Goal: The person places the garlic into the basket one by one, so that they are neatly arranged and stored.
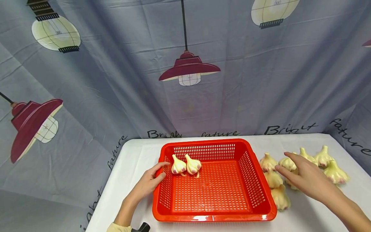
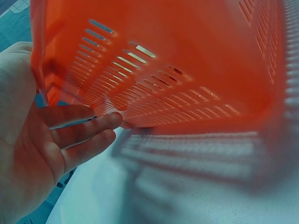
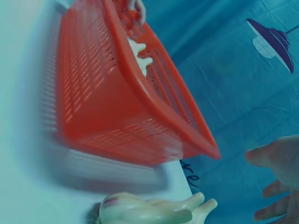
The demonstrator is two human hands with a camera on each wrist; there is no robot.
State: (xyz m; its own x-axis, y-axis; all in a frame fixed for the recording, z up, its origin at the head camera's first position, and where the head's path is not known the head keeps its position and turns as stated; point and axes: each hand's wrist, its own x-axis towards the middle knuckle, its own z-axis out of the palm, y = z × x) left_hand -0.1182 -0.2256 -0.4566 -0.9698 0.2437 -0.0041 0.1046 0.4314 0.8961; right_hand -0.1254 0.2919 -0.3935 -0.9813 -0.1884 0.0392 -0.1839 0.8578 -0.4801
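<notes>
A red slotted basket stands on the white table. Two garlic bulbs lie in its far left corner. My left hand holds the basket's left rim, thumb over the edge; in the left wrist view its fingers lie against the outer wall of the basket. My right hand hovers with straight, spread fingers over a pile of several garlic bulbs right of the basket and holds nothing. The right wrist view shows one bulb beneath its fingertips.
More garlic bulbs lie toward the table's right edge. A grey cloth printed with lamps hangs close behind the table. The basket floor in front of the two bulbs is bare.
</notes>
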